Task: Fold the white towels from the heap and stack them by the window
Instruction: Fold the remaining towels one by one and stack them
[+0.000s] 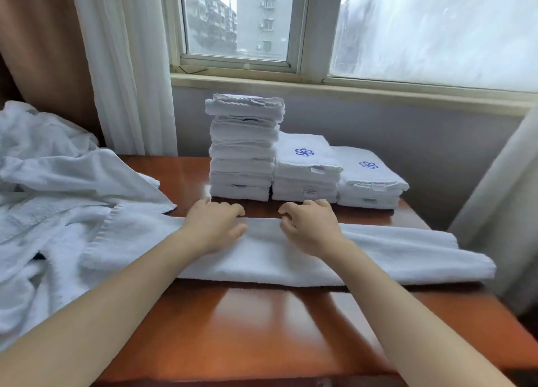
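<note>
A long white towel [393,255], folded into a strip, lies across the wooden table [262,328]. My left hand [214,223] and my right hand [310,226] sit side by side on its middle, and their curled fingers grip its far edge. To the left the heap of loose white towels [52,200] spills onto the table and touches the strip's left end. Behind my hands, under the window [238,22], stand three stacks of folded towels. The stack on the left [243,150] is tall, the middle one [305,168] lower and the right one [369,182] lowest.
A white curtain [125,66] hangs behind the heap, and another pale curtain [500,197] stands at the table's right edge. The towel's right end reaches close to that edge. Bare wood shows between the strip and me.
</note>
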`<state>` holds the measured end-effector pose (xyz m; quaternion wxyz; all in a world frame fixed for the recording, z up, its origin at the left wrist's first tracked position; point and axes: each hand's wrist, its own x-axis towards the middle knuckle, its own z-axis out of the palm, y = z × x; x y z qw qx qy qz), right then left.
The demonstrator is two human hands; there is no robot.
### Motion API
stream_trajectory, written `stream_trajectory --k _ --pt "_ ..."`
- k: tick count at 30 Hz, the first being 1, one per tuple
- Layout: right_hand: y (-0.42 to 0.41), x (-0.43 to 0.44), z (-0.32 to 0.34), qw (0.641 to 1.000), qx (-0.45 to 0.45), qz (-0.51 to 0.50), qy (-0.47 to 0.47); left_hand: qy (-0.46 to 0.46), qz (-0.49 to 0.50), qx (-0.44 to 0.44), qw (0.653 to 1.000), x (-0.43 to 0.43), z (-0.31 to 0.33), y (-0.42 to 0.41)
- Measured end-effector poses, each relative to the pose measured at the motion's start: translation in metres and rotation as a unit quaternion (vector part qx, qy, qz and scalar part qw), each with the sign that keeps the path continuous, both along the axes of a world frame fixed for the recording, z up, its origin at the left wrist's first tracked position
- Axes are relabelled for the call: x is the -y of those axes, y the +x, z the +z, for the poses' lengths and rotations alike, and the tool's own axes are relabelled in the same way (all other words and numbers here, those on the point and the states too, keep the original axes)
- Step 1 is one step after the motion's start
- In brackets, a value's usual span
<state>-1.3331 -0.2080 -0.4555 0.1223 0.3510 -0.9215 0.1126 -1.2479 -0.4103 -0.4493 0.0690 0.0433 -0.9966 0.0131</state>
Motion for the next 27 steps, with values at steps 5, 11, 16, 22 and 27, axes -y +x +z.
stream_trajectory --k 5,11,16,22,27 --pt "-0.007 -0.067 0.009 0.996 0.061 -0.061 -0.021 0.072 -0.090 -0.033 0.993 -0.078 0.002 -0.025" --pt "-0.011 -0.127 0.021 0.992 0.085 -0.090 -0.026 0.189 -0.090 -0.009 0.978 -0.150 0.006 -0.050" --pt "-0.010 -0.172 0.027 0.981 0.104 -0.161 -0.019 0.179 -0.111 0.020 0.977 -0.188 0.005 -0.063" --pt "0.005 -0.212 0.026 0.970 0.209 -0.114 0.052 0.204 -0.166 0.072 0.962 -0.212 -0.008 -0.061" --pt "0.009 -0.218 0.024 0.976 0.193 -0.090 0.047 0.286 -0.188 0.122 0.932 -0.210 -0.007 -0.061"
